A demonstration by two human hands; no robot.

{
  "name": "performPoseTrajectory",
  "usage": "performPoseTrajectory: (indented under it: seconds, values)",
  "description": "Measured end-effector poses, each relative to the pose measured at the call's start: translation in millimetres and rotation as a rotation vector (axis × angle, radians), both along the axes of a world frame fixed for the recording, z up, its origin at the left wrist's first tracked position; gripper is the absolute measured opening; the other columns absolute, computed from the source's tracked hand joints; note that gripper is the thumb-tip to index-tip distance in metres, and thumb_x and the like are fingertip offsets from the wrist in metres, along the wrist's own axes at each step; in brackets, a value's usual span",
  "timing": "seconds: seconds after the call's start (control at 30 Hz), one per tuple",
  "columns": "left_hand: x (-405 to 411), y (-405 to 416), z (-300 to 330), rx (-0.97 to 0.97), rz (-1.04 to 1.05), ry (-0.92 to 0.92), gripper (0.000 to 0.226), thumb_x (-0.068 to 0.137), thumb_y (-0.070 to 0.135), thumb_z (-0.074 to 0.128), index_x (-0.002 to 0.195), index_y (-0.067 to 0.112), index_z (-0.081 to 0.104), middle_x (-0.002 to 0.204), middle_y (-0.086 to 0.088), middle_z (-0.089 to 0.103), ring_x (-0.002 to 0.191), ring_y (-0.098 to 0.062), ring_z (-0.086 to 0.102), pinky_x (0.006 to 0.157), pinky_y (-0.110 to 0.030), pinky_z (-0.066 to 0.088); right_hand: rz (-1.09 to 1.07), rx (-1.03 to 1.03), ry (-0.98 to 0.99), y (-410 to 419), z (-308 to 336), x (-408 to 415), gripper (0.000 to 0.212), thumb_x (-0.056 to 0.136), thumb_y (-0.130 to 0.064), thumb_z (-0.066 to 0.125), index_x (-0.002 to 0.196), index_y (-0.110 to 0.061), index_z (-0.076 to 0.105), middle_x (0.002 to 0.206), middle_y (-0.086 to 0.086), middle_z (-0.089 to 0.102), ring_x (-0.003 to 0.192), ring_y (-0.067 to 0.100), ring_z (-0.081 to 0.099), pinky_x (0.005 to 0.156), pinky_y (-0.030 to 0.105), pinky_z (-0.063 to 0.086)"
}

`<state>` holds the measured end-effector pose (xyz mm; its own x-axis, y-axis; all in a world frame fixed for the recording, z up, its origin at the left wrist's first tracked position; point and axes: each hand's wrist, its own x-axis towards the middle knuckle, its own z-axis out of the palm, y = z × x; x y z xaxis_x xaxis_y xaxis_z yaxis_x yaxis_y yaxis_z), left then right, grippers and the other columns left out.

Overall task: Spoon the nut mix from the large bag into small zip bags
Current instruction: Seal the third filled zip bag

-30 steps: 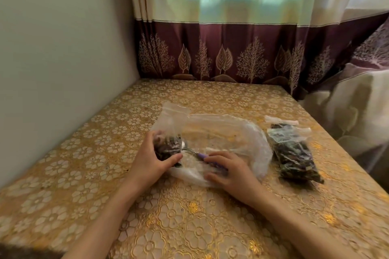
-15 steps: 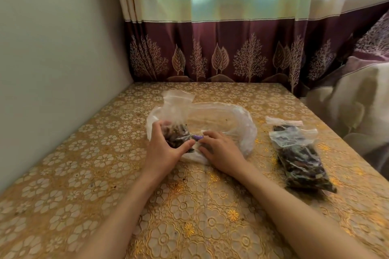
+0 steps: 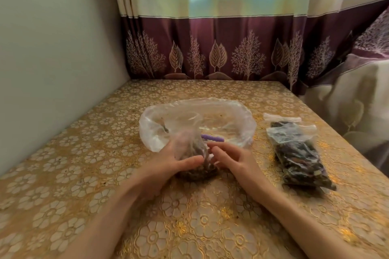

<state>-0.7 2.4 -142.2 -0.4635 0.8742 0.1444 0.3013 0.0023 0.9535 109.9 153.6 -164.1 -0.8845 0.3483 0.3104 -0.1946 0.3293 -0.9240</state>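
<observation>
- Left hand [image 3: 168, 160]: fingers and thumb curled round a small clear zip bag of dark nut mix [image 3: 194, 161], thumb lying across its front. Bag stands on the desk, top blurred.
- Right hand [image 3: 230, 156]: just beside the small bag on its right, fingers loosely bent, fingertips at or touching the bag's side. Can't tell if it pinches the plastic; it holds nothing else.
- Large clear plastic bag [image 3: 195, 120]: lies open and slumped flat w/ rim rolled, directly behind both hands, approx. mid-desk. Nearly empty; only a few crumbs visible inside.
- Purple-handled spoon [image 3: 212, 138]: handle shows inside the large bag, lying approx. flat, just behind the fingertips of both hands. Bowl end is hidden behind the small bag.
- Two filled small zip bags of dark nut mix [image 3: 299, 157]: lying on the desk to the right of the large bag, apart from the right hand, one partly under the other; zip strips point away from the person.
- Desk w/ gold floral-pattern cloth [image 3: 84, 174]: carries all of the above; set in a corner.
- Plain pale wall [image 3: 52, 48] on the left; cream and maroon curtain w/ tree print [image 3: 210, 48] behind the desk and at far right.
</observation>
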Motion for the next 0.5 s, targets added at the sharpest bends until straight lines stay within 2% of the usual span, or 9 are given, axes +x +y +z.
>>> performPoseTrajectory:
  seconds: [0.07, 0.1, 0.17, 0.27, 0.37, 0.43, 0.5]
  values:
    - [-2, -6, 4, 0.026, -0.09, -0.001, 0.046, 0.074, 0.035, 0.074, 0.114, 0.048, 0.056, 0.119, 0.017, 0.062, 0.113, -0.002, 0.056, 0.085, -0.013, 0.047, 0.026, 0.078, -0.039, -2, -2, -1, 0.037, 0.075, -0.049, 0.06, 0.11, -0.037, 0.063, 0.1, -0.011, 0.069, 0.089, 0.002, 0.065, 0.074, 0.017, 0.052]
    - [-4, -7, 4, 0.029, -0.07, 0.016, 0.048, 0.071, 0.036, 0.075, 0.115, 0.046, 0.056, 0.12, 0.015, 0.062, 0.113, -0.003, 0.056, 0.084, -0.013, 0.047, 0.038, 0.107, -0.057, -3, -2, -2, 0.042, 0.074, -0.048, 0.062, 0.114, -0.036, 0.061, 0.102, -0.01, 0.067, 0.089, 0.002, 0.064, 0.076, 0.019, 0.053]
    - [-7, -8, 5, 0.031, 0.056, 0.003, 0.064, 0.061, 0.046, 0.079, 0.119, 0.042, 0.051, 0.121, 0.011, 0.061, 0.112, -0.006, 0.058, 0.086, -0.019, 0.049, 0.039, 0.161, -0.086, -5, -2, -4, 0.048, 0.077, -0.041, 0.069, 0.123, -0.032, 0.058, 0.107, -0.006, 0.063, 0.088, 0.006, 0.064, 0.08, 0.025, 0.054]
    - [-5, -4, 2, 0.087, 0.25, 0.037, 0.058, 0.059, 0.047, 0.079, 0.11, 0.028, 0.059, 0.108, 0.004, 0.068, 0.1, -0.008, 0.063, 0.083, -0.026, 0.05, 0.014, 0.192, -0.096, -8, -3, -5, 0.05, 0.08, -0.034, 0.071, 0.126, -0.028, 0.055, 0.105, -0.009, 0.061, 0.085, 0.007, 0.062, 0.08, 0.026, 0.053]
    - [0, 0, 1, 0.159, 0.357, 0.127, 0.061, 0.056, 0.045, 0.074, 0.102, 0.007, 0.064, 0.096, 0.001, 0.071, 0.088, -0.008, 0.067, 0.071, -0.018, 0.052, -0.003, 0.224, -0.037, -11, -4, -6, 0.041, 0.083, -0.029, 0.069, 0.122, -0.02, 0.06, 0.103, -0.007, 0.061, 0.09, 0.013, 0.06, 0.08, 0.031, 0.053]
    - [1, 0, 0, 0.182, 0.393, 0.15, 0.063, 0.051, 0.048, 0.073, 0.098, 0.007, 0.065, 0.09, 0.004, 0.071, 0.082, -0.001, 0.066, 0.064, -0.01, 0.048, 0.002, 0.182, -0.017, -12, -5, -6, 0.034, 0.087, -0.023, 0.065, 0.12, -0.015, 0.062, 0.105, 0.0, 0.062, 0.094, 0.017, 0.06, 0.08, 0.034, 0.055]
    - [1, -2, 1, 0.174, 0.409, 0.157, 0.056, 0.049, 0.049, 0.074, 0.093, 0.017, 0.062, 0.08, 0.017, 0.07, 0.075, 0.007, 0.063, 0.059, -0.005, 0.045, -0.005, 0.149, -0.001, -12, -5, -6, 0.027, 0.089, -0.019, 0.062, 0.115, -0.015, 0.064, 0.11, -0.002, 0.06, 0.097, 0.013, 0.059, 0.078, 0.028, 0.056]
